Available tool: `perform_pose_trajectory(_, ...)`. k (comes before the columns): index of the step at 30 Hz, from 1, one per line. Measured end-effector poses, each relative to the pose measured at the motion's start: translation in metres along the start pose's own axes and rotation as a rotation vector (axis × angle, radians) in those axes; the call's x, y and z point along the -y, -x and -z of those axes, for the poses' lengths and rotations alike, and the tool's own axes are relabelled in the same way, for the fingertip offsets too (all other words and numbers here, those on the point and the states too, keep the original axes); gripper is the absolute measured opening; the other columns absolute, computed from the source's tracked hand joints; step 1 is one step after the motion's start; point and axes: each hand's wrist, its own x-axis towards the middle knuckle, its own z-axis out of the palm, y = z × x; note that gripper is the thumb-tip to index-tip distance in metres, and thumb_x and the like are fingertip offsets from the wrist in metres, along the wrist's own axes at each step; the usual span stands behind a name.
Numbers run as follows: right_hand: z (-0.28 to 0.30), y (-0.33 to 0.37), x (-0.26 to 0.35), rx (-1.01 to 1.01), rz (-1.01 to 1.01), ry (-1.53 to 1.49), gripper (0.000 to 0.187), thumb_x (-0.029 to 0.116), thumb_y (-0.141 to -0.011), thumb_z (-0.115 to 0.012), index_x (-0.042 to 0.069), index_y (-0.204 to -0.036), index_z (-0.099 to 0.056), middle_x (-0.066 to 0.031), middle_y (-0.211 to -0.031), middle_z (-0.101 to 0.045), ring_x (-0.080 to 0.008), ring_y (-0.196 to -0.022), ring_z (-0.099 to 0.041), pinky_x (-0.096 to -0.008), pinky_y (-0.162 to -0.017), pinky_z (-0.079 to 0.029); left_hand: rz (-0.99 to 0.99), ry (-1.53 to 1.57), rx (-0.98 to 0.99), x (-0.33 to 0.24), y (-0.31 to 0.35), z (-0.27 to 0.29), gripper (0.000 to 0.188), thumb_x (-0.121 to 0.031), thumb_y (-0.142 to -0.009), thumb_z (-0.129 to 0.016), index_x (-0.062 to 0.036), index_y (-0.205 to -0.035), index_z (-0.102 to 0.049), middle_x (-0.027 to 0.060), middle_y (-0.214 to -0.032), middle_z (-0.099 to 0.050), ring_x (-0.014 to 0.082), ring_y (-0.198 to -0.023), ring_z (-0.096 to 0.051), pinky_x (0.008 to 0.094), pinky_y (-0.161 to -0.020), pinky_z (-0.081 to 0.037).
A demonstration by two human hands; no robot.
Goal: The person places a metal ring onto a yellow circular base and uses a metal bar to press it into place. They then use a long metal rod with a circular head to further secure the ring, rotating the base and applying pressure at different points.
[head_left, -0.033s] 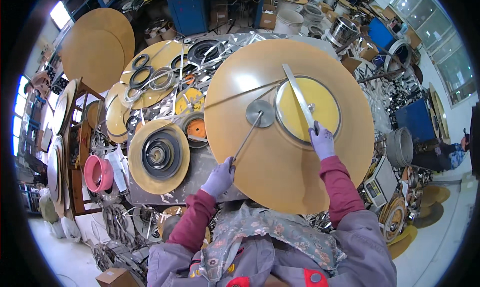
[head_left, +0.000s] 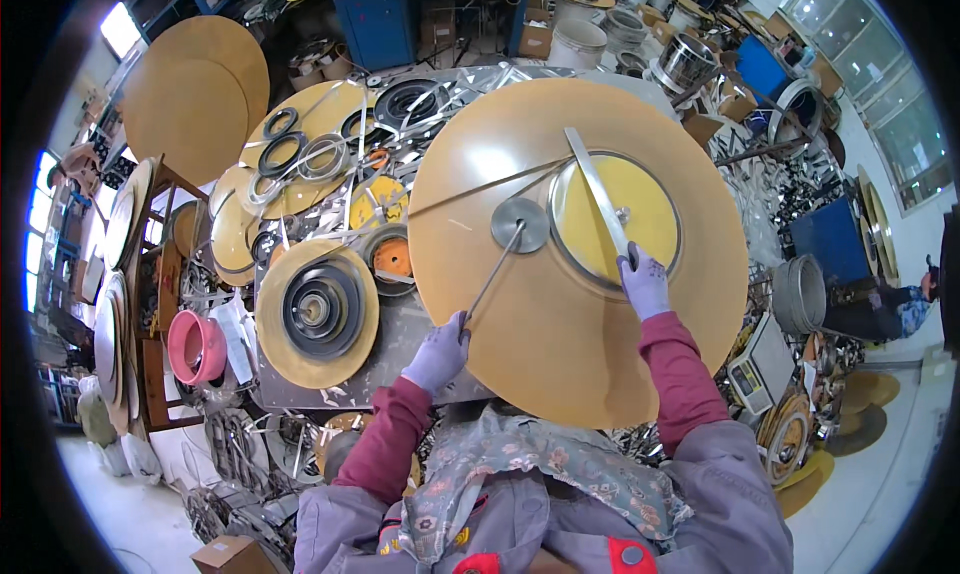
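A crowded workshop is lying around a metal worktop (head_left: 400,344) full of discs and rings. The left hand (head_left: 437,356), in a pale glove, is closing its grip on the near end of a thin metal rod (head_left: 492,274), which is reaching to a small grey disc (head_left: 520,224). The right hand (head_left: 645,282) is clamping its grip on a flat metal bar (head_left: 595,189) lying across a yellow round plate (head_left: 615,219). All are resting on a large tan disc (head_left: 575,249) in front of the person.
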Motion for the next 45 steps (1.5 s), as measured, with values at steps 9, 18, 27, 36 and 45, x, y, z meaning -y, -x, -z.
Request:
perform_pose_trajectory(9, 0.005, 0.001, 0.0, 0.022, -0.026, -0.02, 0.039, 0.023, -0.085, -0.062, 0.0, -0.118, -0.059, -0.0212, -0.101, -0.066, -0.0351, -0.093, -0.064, -0.0412, -0.083, -0.05, -0.008, -0.068, 0.019, 0.006, -0.016, 0.018, 0.026, -0.015, -0.092, -0.049, -0.0017, -0.114, -0.049, 0.0291, -0.083, -0.063, 0.0452, -0.083, -0.061, 0.0528, -0.074, -0.047)
perform_pose_trajectory(18, 0.0, 0.005, -0.002, -0.002, 0.001, 0.012, 0.037, 0.023, -0.085, -0.063, 0.001, -0.115, -0.06, -0.0214, -0.096, -0.066, -0.0367, -0.089, -0.064, -0.0425, -0.079, -0.05, -0.005, -0.082, 0.036, 0.013, 0.001, 0.014, 0.024, -0.016, -0.092, -0.049, -0.0036, -0.113, -0.05, 0.0281, -0.085, -0.063, 0.0454, -0.083, -0.061, 0.0528, -0.073, -0.047)
perform_pose_trajectory(27, 0.003, 0.003, -0.001, 0.066, -0.022, 0.025, 0.042, 0.028, -0.086, -0.06, 0.004, -0.121, -0.058, -0.0231, -0.097, -0.066, -0.0371, -0.092, -0.064, -0.0449, -0.083, -0.049, 0.01, -0.109, 0.072, 0.012, 0.012, 0.011, 0.024, -0.016, -0.092, -0.05, -0.0041, -0.113, -0.05, 0.0276, -0.083, -0.063, 0.044, -0.081, -0.062, 0.0524, -0.071, -0.048)
perform_pose_trajectory(36, 0.004, 0.006, 0.002, 0.07, 0.001, 0.012, 0.043, 0.027, -0.086, -0.061, 0.003, -0.122, -0.057, -0.022, -0.101, -0.066, -0.0369, -0.093, -0.063, -0.044, -0.084, -0.049, 0.036, -0.067, 0.113, 0.013, 0.017, 0.008, 0.025, -0.015, -0.091, -0.049, -0.0062, -0.115, -0.052, 0.0259, -0.086, -0.063, 0.0443, -0.084, -0.061, 0.0513, -0.076, -0.048)
perform_pose_trajectory(45, 0.001, 0.006, -0.001, 0.047, -0.003, 0.001, 0.044, 0.027, -0.086, -0.06, 0.002, -0.122, -0.058, -0.0223, -0.102, -0.066, -0.0367, -0.095, -0.063, -0.0437, -0.085, -0.049, 0.031, -0.021, 0.131, 0.008, 0.023, 0.01, 0.026, -0.016, -0.091, -0.05, -0.0047, -0.114, -0.054, 0.0269, -0.089, -0.063, 0.0443, -0.086, -0.061, 0.0504, -0.077, -0.048)
